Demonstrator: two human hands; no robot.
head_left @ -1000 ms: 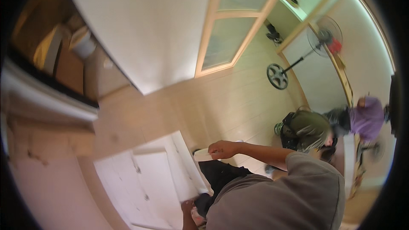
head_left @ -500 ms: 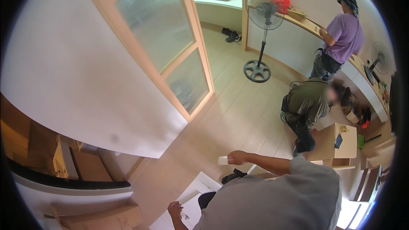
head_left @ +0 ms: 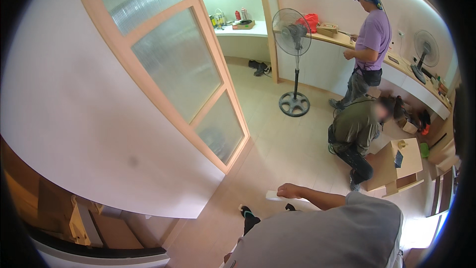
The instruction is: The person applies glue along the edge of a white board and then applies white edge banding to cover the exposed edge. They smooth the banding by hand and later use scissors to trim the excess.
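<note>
My right hand point(head_left: 289, 191) reaches out over the floor at the lower middle, its fingers closed on a small flat white piece point(head_left: 271, 195). What exactly this piece is does not show. Of my left hand point(head_left: 227, 257) only a sliver appears at the lower edge, beside my grey shirt point(head_left: 317, 233); its fingers are hidden. Below the white piece, my foot in a dark sandal point(head_left: 245, 211) stands on the floor.
A frosted-glass door point(head_left: 178, 64) and a big white panel point(head_left: 99, 119) fill the left. Ahead stands a pedestal fan point(head_left: 296, 77). One person in purple point(head_left: 374, 39) stands by the counter; another crouches point(head_left: 354, 129) beside a wooden box point(head_left: 391, 164). A second fan point(head_left: 425, 52) stands on the counter.
The view has shifted, and my left hand has nearly left it at the lower edge. White boards on the floor are out of sight. The person in purple has straightened up.
</note>
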